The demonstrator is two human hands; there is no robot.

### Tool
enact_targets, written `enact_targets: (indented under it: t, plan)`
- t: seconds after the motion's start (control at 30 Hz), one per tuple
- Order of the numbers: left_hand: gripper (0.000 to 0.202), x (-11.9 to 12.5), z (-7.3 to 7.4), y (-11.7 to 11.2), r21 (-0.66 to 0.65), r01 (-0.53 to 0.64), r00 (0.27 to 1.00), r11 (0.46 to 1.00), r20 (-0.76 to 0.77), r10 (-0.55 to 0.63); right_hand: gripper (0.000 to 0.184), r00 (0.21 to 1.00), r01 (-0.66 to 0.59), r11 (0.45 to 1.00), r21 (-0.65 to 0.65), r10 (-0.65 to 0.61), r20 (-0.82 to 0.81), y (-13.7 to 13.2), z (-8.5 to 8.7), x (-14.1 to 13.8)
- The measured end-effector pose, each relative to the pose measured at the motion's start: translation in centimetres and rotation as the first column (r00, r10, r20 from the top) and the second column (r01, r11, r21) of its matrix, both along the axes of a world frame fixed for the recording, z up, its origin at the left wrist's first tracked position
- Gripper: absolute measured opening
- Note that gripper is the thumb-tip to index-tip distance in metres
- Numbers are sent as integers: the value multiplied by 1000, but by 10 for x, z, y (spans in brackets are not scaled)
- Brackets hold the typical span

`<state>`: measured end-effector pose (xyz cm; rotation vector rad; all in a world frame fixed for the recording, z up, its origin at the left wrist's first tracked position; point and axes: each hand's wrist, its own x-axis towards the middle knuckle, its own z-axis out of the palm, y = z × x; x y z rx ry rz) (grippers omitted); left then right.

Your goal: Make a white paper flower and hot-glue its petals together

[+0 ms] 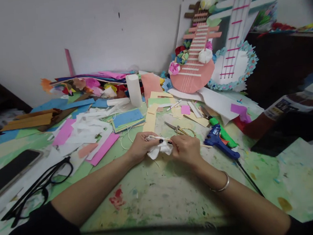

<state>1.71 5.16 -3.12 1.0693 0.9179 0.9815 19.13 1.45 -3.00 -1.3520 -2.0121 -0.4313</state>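
Observation:
Between my two hands, above the middle of the table, is a gathered piece of thin white crepe-like paper (157,152). My left hand (143,147) is closed on its left side, thumb on top. My right hand (185,148) pinches at its right edge, and a thin stick (206,146) sticks out to the right from behind that fist. Whether the stick is joined to the paper is hidden by my fingers. Just beyond my hands lie scissors with gold handles (185,131). A blue glue gun (220,142) rests to the right of my right hand.
Black glasses (45,183) and a phone (9,174) lie at left, near white paper scraps (89,125). A blue card stack (128,118) and a white roll (134,91) stand farther back. Paper instruments, one pink (193,73), lean on the wall. A brown bottle (280,111) is at right.

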Motion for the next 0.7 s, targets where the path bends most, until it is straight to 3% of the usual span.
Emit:
enact_targets:
  t: [0.23, 0.4, 0.53, 0.7]
  plan:
    - [22, 0, -2, 0, 12, 18, 1000, 1000, 4, -18, 20, 1000, -4, 1000, 4, 4, -8, -1, -2, 1]
    - [23, -1, -5, 0, 17, -15, 1000, 1000, -16, 15, 22, 1000, 29, 985, -171, -26, 16, 0, 2, -1]
    - [26, -3, -5, 4, 52, 21, 998, 998, -63, -18, 24, 1000, 31, 916, -399, -28, 12, -1, 13, 1]
    - [27, -6, -1, 7, 131, 116, 977, 985, -191, -90, 26, 1000, 21, 813, -581, -27, -2, 0, 24, 9]
